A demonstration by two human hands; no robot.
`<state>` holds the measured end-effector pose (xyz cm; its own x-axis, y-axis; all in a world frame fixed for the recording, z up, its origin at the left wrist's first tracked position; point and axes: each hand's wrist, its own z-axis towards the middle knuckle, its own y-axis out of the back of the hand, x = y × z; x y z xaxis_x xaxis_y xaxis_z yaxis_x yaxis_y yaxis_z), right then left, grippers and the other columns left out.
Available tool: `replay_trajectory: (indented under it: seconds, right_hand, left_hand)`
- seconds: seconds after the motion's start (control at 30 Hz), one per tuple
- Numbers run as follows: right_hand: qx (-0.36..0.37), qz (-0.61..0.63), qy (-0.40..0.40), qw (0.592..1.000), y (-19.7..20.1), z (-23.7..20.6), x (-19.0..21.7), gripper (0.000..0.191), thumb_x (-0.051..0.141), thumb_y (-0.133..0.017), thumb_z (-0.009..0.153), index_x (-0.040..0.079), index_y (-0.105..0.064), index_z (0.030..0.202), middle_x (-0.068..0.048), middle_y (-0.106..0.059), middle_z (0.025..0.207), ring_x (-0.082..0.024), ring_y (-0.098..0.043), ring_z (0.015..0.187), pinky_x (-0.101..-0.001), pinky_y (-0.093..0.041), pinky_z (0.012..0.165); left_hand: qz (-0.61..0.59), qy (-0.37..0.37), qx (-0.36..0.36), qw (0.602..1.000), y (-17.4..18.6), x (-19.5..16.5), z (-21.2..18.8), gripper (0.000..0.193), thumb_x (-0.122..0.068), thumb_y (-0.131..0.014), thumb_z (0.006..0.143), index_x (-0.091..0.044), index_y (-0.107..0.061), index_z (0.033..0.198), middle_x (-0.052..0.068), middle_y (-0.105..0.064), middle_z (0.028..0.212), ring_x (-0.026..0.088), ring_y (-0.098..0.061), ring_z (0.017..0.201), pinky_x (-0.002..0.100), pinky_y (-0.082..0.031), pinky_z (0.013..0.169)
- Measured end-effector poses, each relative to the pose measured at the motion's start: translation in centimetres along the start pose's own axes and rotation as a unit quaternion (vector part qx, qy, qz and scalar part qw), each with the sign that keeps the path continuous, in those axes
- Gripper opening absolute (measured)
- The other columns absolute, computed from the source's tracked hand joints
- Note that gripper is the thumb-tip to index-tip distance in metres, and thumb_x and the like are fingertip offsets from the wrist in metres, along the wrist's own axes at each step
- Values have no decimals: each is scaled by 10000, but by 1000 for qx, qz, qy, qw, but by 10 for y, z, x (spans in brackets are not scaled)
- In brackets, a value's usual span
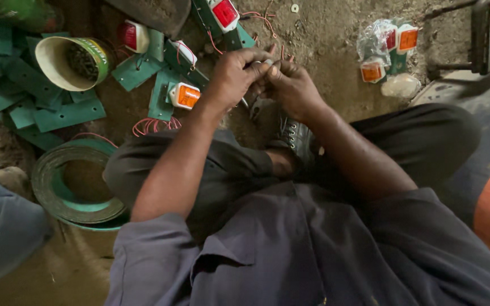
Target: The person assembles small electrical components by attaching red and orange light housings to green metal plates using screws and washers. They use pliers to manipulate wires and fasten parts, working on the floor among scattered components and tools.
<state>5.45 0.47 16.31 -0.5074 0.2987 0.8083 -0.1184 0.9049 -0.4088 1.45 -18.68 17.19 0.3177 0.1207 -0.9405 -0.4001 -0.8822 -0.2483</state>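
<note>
A small white part [267, 61] is pinched between the left hand [235, 75] and right hand [290, 86], both clenched on it, over bare dirt just beyond the knees. It could be lost in the dirt if a grip slips. Far right, a clear plastic bag [385, 50] of orange lamps; far left, an open green-and-yellow labelled tin [75, 62].

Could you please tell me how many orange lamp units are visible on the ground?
3: one orange lamp on a green bracket left of the hands, two, and, in the plastic bag at upper right. More may be hidden in the bag.
</note>
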Motion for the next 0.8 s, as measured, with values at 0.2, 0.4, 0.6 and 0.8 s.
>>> replay_trajectory:
  seconds: [0.2,0.4,0.6,0.8]
  right_hand:
    - [-1,120,-27,992,-5,4,-12,510,461,-309,1079,70,-554,1296,-138,-641,1237,-247,-646,1098,-406,-571,945]
    - [15,385,-92,918,-3,11,-40,480,394,-430,1075,54,-522,1401,-156,-630,1316,-280,-608,1225,-414,-507,1066]
    - [34,486,-26,873,16,43,-52,436,348,-616,1014,45,-602,1327,-134,-675,1129,-273,-648,1059,-418,-535,924]
    - [-182,-420,30,889,23,112,-40,435,394,-783,881,47,-720,1135,-150,-739,981,-285,-707,914,-423,-555,799]
  left_hand:
    - [236,-125,-51,962,-5,14,0,176,-104,-730,943,-33,-699,1101,94,-710,1047,188,-685,922,348,-575,799]
    - [291,-35,-188,937,-97,28,11,253,-174,-635,995,-55,-602,1215,151,-684,1133,266,-658,1128,431,-535,998]
    - [390,-277,-132,868,-42,21,2,181,-104,-629,964,-96,-649,1144,109,-718,1128,245,-663,1161,455,-471,1075]
    - [-6,-137,-191,972,48,-40,-6,153,-189,-559,1070,-80,-662,1100,23,-714,922,131,-705,837,322,-606,806]
